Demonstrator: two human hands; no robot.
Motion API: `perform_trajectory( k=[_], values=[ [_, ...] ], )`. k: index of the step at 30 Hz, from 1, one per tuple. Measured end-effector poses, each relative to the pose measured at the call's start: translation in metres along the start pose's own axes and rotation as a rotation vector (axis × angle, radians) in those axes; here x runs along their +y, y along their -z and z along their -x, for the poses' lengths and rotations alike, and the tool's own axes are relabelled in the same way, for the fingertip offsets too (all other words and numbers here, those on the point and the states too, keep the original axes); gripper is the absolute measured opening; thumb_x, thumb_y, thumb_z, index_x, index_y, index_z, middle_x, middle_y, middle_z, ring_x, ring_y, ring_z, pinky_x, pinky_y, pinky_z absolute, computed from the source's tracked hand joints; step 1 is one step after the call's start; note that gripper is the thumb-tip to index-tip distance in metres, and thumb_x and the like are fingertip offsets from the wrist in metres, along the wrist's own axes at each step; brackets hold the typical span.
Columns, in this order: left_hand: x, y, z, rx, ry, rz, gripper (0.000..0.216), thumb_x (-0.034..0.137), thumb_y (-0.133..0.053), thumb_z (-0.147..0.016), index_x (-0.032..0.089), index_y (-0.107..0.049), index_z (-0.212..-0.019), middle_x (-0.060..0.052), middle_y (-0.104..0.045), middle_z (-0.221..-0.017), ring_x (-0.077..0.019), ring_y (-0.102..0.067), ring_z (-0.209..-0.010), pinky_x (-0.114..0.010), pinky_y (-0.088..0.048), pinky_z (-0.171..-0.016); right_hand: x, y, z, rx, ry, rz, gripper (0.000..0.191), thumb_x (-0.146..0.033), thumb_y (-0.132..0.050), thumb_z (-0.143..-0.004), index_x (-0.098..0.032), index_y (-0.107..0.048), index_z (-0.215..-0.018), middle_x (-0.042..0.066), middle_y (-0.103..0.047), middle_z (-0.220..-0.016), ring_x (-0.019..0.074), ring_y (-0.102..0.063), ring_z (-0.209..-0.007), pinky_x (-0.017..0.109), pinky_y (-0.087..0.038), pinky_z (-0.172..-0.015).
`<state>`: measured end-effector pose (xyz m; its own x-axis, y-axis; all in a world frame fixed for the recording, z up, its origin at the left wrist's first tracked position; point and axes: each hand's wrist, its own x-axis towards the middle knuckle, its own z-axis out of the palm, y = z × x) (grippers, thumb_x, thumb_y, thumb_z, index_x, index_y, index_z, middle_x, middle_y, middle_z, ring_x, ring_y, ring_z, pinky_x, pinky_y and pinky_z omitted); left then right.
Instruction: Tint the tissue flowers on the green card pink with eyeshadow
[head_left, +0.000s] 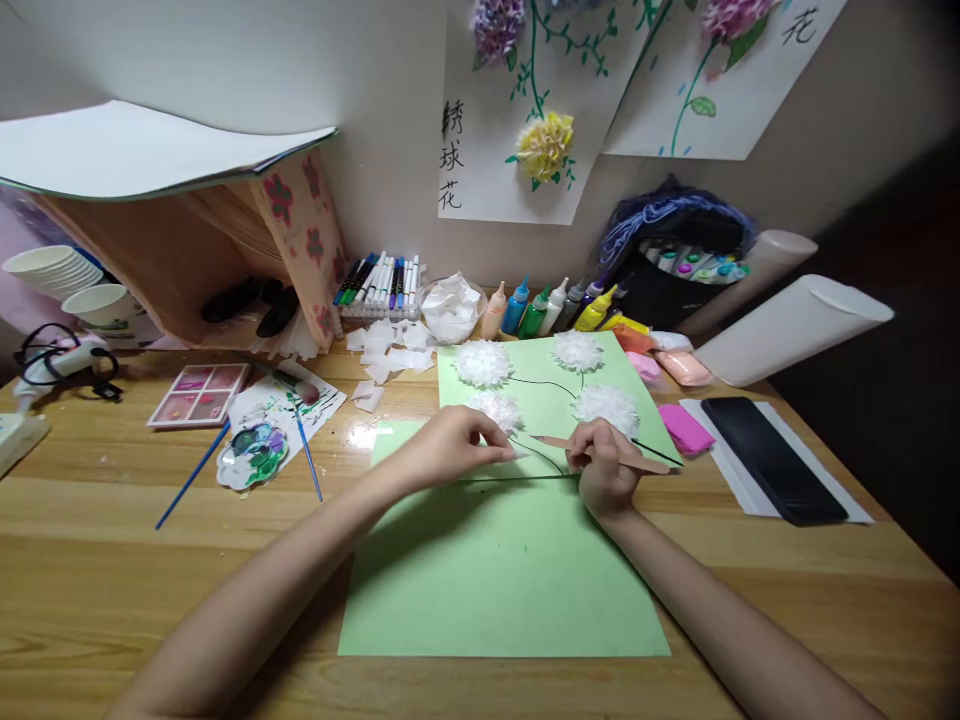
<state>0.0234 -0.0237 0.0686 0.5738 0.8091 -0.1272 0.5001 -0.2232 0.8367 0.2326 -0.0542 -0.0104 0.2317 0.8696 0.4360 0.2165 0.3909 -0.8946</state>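
My left hand (pixel 457 445) is over the near edge of a light green sheet (pixel 525 368) with fluffy white paper flowers and thin dark drawn stems. Its thumb and fingers are pinched together around a small pale, pointed bit (pixel 517 455), too small to name. A slender wood-coloured tool with a pointed tip (pixel 551 441) is in the grip of my right hand (pixel 606 465), its tip toward the left. Just beyond that hand sits a white paper flower (pixel 606 408). Another flower (pixel 495 410) is partly behind my left fingers. The lower green sheet (pixel 510 580) lies nearest me.
Paint bottles (pixel 532 312), a bowl of white paper pieces (pixel 453 308) and markers (pixel 382 282) line the wall. On the left lie a paint palette (pixel 253 455) and brushes (pixel 307 455). A black phone (pixel 772 460) and a pink packet (pixel 686 430) are at right.
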Motion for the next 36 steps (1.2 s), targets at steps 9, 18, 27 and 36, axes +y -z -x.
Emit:
perform_trajectory(
  k=[9,18,27,36],
  values=[
    [-0.017,-0.049,-0.018,0.388,-0.046,-0.475,0.011,0.019,-0.053,-0.084,0.019,-0.063,-0.078,-0.004,-0.060,-0.080,-0.0182,-0.055,-0.078,-0.029,-0.039,-0.061,-0.008,0.001,0.001,-0.193,0.323,0.139,0.040,-0.026,-0.033,-0.094,-0.022,-0.046,-0.056,-0.001,-0.045,-0.046,0.0129,-0.043,-0.044,0.028,-0.034,-0.048],
    [-0.018,-0.048,-0.022,0.470,-0.104,-0.361,0.005,0.023,-0.053,-0.087,0.019,-0.056,-0.086,-0.004,-0.058,-0.087,-0.0176,-0.054,-0.082,-0.028,-0.042,-0.067,-0.012,-0.004,-0.008,-0.310,0.370,0.294,0.032,-0.019,-0.036,-0.094,-0.022,-0.046,-0.063,-0.002,-0.049,-0.053,0.0121,-0.050,-0.051,0.026,-0.038,-0.051],
    [-0.061,-0.026,-0.029,0.686,0.017,-0.242,0.019,0.007,-0.037,-0.087,0.018,-0.048,-0.097,-0.008,-0.056,-0.101,-0.0181,-0.054,-0.097,-0.033,-0.044,-0.085,-0.007,-0.006,-0.009,-0.318,0.293,0.280,0.034,-0.023,-0.037,-0.095,-0.022,-0.048,-0.063,-0.001,-0.052,-0.055,0.0114,-0.050,-0.050,0.025,-0.039,-0.050],
    [-0.060,-0.026,-0.029,0.645,0.057,-0.307,0.021,0.005,-0.041,-0.083,0.020,-0.046,-0.098,-0.007,-0.057,-0.103,-0.0179,-0.057,-0.095,-0.031,-0.045,-0.078,-0.019,-0.025,-0.030,-0.338,-0.003,0.240,0.041,-0.035,-0.038,-0.096,-0.022,-0.043,-0.058,-0.004,-0.046,-0.045,0.0107,-0.051,-0.045,0.023,-0.041,-0.048]
  ],
)
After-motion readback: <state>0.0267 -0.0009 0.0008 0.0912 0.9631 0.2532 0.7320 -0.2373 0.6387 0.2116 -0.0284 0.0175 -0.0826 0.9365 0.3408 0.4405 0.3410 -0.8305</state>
